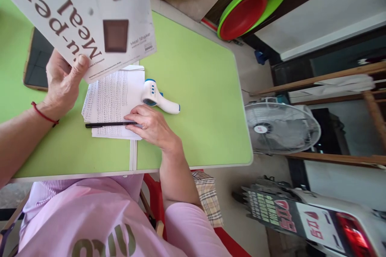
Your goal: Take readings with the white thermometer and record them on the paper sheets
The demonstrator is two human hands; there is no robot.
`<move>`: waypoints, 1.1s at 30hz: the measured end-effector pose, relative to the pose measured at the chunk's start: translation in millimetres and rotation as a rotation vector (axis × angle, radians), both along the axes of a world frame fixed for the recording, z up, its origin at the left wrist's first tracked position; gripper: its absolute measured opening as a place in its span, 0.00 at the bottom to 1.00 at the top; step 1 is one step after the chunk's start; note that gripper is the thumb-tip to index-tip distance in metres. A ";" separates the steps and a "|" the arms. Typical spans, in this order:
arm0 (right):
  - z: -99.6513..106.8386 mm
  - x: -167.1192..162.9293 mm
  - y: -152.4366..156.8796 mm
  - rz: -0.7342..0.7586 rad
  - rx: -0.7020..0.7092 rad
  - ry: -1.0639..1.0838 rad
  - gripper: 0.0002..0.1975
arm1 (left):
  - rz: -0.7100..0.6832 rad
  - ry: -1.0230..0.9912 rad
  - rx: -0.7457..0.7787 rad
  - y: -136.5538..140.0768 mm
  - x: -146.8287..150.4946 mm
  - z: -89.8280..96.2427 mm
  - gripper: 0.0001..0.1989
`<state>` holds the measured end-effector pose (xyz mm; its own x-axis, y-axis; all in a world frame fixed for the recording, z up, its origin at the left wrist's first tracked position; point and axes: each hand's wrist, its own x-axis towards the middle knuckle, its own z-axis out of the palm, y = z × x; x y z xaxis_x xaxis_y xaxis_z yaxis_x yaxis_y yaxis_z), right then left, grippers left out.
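Observation:
My left hand [64,78] grips the lower edge of a white meal shake package [90,36], thumb on its front. Brown chocolate squares and upside-down lettering cover the package, which is tilted over the table and cut off by the top of the view. My right hand [152,124] rests on a stack of handwritten paper sheets [111,100], its fingers closed around one end of a black pen [104,125] lying across the sheets. Just beyond that hand lies a white and blue infrared thermometer [158,98].
A dark-screened tablet [39,60] lies on the green table [205,88], partly behind my left hand and the package. Past the table's right edge stand a fan [280,128] and a scooter [316,217]. Green and red basins [250,10] are beyond the far corner.

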<state>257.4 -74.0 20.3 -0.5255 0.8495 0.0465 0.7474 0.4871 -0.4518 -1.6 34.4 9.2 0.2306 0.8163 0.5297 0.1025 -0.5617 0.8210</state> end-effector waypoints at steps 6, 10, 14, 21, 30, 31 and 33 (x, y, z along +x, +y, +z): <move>3.3 20.4 0.1 -0.101 0.113 0.218 0.03 | 0.090 -0.032 0.069 -7.1 -1.2 -0.5 0.30; -5.4 44.4 8.1 -0.567 0.290 0.033 0.19 | 0.044 0.045 0.028 -6.6 -0.5 -6.1 0.35; -22.3 52.1 15.8 -0.676 0.178 -0.215 0.32 | 0.063 0.135 -0.016 -2.1 -3.0 -15.3 0.43; -13.8 52.3 11.0 -0.833 0.348 0.225 0.20 | 0.009 0.338 -0.062 -3.3 -7.3 -13.8 0.47; -7.4 -39.8 -11.1 -0.475 -0.323 1.072 0.18 | 0.035 0.395 -0.084 -9.0 -9.4 -11.9 0.45; -8.3 -43.2 -10.3 -0.497 -0.362 1.105 0.19 | 0.040 0.388 -0.083 -8.7 -9.5 -12.9 0.45; -8.9 -44.6 -7.3 -0.558 -0.392 1.141 0.20 | 0.042 0.372 -0.081 -8.2 -9.2 -14.2 0.45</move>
